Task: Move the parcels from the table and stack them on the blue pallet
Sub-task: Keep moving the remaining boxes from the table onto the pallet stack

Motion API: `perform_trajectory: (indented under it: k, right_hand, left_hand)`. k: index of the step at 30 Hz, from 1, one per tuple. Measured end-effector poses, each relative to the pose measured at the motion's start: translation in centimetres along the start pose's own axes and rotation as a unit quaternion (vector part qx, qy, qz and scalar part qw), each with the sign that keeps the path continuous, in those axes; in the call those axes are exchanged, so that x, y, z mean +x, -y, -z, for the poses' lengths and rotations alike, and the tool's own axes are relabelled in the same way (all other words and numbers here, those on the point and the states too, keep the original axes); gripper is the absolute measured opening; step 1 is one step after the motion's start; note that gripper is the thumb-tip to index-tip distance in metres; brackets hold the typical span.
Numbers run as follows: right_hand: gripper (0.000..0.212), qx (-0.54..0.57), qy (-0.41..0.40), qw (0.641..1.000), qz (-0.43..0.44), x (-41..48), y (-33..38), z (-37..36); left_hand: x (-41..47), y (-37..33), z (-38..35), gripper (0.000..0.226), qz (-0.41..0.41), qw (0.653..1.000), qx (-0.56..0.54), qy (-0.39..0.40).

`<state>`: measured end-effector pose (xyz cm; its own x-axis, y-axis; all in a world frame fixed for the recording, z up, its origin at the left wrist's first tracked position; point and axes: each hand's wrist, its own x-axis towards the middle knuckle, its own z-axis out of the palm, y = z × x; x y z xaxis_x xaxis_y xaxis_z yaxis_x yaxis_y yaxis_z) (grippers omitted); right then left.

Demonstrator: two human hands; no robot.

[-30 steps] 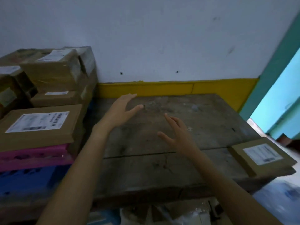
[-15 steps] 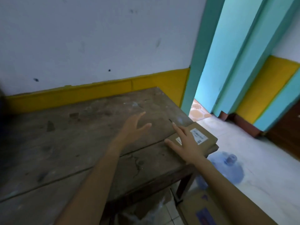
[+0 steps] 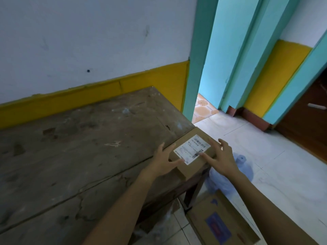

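—Parcel point(image 3: 195, 167) reached yet?
—Reached. Lying centre-right of the frame, on the right corner of the bench point(image 3: 79, 147), label up. Touched by the left hand point(image 3: 163, 160), spread flat at its left edge, thumb on top, and by the right hand point(image 3: 223, 156), fingers straight over the label. Not gripped, not lifted.
—Changed since half a second back?
—Left hand then hovering over bare wood, now landed. Looks ready for a two-handed lift. Blue pallet out of frame.
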<state>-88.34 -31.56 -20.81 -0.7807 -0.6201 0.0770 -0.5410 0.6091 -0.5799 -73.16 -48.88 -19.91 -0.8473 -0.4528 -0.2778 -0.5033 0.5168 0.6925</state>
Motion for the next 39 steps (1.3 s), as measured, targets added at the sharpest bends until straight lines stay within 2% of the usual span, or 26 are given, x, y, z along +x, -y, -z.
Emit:
perform_trajectory:
  k: [4, 8, 13, 17, 25, 31, 39]
  right_hand:
    - [0.064, -0.003, 0.026, 0.999, -0.031, 1.2, -1.8, -0.5]
    - [0.072, -0.023, 0.079, 0.996, -0.040, 2.1, -3.0, -1.3]
    - [0.079, 0.007, 0.099, 0.994, -0.054, 2.8, -3.8, -1.7]
    - [0.080, 0.014, 0.097, 0.994, -0.050, 3.0, -4.0, -2.0]
    - [0.080, 0.036, 0.057, 0.997, -0.044, 2.3, -2.7, -2.5]
    - [0.086, 0.016, 0.053, 0.998, -0.032, 2.3, 1.0, -2.8]
    - [0.091, 0.070, 0.063, 0.994, 0.054, 2.0, 12.7, -5.2]
  left_hand:
    - [0.8, 0.5, -0.9, 0.079, 0.017, 1.000, 0.006, 0.014]
    - [1.5, 1.1, -1.6, 0.077, 0.020, 1.000, 0.019, 0.008]
    - [1.7, 2.1, -2.5, 0.075, 0.031, 0.999, 0.031, -0.002]
    - [1.6, 2.1, -3.4, 0.075, 0.056, 0.998, -0.013, -0.007]
    - [1.6, 2.1, -4.0, 0.082, 0.056, 0.996, -0.064, -0.033]
    - [0.9, 2.8, -1.2, 0.077, 0.045, 0.987, -0.091, -0.122]
    - [-3.8, 6.2, 8.0, 0.075, 0.071, 0.957, -0.074, -0.272]
